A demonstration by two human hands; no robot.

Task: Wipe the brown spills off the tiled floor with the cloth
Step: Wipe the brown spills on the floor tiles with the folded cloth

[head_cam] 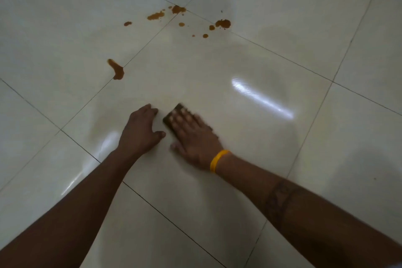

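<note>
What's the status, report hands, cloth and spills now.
Left hand flat on floor, holding nothing. Right hand pressing dark cloth down. Brown spills ahead, unwiped. Nothing in the way.

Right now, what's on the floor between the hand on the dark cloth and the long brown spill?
Only bare pale floor tile lies between the right hand on the dark cloth and the long brown spill, in the head view.

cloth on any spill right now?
No, the cloth under the right hand lies on bare tile, apart from the spills.
</note>
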